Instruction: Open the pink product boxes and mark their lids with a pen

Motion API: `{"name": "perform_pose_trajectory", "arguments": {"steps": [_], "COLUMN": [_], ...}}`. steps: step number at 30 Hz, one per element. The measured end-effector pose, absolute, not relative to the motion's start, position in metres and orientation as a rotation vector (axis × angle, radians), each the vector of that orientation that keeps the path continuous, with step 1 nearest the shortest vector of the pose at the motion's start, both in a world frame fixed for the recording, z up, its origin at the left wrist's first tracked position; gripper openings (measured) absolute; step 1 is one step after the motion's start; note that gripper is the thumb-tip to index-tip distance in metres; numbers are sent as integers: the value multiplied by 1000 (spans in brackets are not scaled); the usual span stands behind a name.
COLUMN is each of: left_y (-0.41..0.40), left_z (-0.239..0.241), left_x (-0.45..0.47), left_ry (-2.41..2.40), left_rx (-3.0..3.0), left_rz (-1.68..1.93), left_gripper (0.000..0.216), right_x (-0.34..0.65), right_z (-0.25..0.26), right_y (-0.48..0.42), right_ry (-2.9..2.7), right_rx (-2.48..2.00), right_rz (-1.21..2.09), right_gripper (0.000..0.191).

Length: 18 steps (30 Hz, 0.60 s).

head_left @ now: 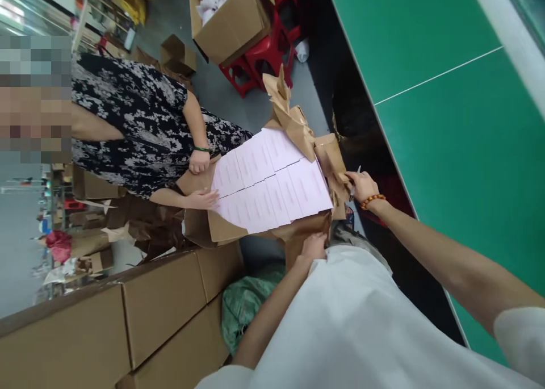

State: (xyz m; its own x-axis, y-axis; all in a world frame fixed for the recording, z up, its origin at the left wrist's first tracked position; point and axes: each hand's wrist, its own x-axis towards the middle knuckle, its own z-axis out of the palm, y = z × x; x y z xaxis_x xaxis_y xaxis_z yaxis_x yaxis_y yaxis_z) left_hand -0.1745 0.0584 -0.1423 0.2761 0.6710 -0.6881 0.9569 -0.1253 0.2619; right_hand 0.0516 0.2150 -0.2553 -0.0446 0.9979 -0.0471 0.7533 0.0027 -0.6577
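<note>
An open cardboard box (229, 230) stands in front of me, with two rows of overlapping pale pink printed sheets (272, 182) on top. My right hand (365, 187), with a beaded bracelet at the wrist, is closed around a slim metal tool whose exact kind I cannot make out. Its fingertips touch the crumpled brown paper (330, 156) at the box's side. Close to my body, my left hand (314, 246) is curled at the box's near edge, its fingertips partly hidden. Across from me, a co-worker's hand (202, 200) rests at the sheets' far edge; the other hand (199, 162) is near a flap.
A green table (443, 122) runs along the right. Stacked cartons (166, 304) and a green sack (249, 298) stand at the lower left. Beyond, red stools (272, 51) carry an open carton (232, 22) of white wrapped items. The co-worker (140, 116) stands opposite.
</note>
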Motion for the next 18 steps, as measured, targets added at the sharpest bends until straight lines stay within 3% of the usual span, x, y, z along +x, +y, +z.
{"name": "perform_pose_trajectory", "arguments": {"steps": [2,8,13,18], "left_y": [65,97,113,115], "left_z": [-140,-123,-115,-106], "left_x": [-180,-195,-193,-192], "left_ry": [1553,1922,1994,1989], "left_rx": [1885,1918,1890,1801], "left_rz": [-407,-60,-262,-212], "left_gripper": [42,67,92,95], "right_x": [48,-31,-52,-26], "right_z": [-241,-195,-190,-179], "right_y": [198,162,181,199], "right_ry": [-1794,-1868,-1839,-1745], "right_rx": [-1786,-1489,-1574,-1755], "right_rz": [717,797,880,926], "right_gripper": [39,43,67,57]}}
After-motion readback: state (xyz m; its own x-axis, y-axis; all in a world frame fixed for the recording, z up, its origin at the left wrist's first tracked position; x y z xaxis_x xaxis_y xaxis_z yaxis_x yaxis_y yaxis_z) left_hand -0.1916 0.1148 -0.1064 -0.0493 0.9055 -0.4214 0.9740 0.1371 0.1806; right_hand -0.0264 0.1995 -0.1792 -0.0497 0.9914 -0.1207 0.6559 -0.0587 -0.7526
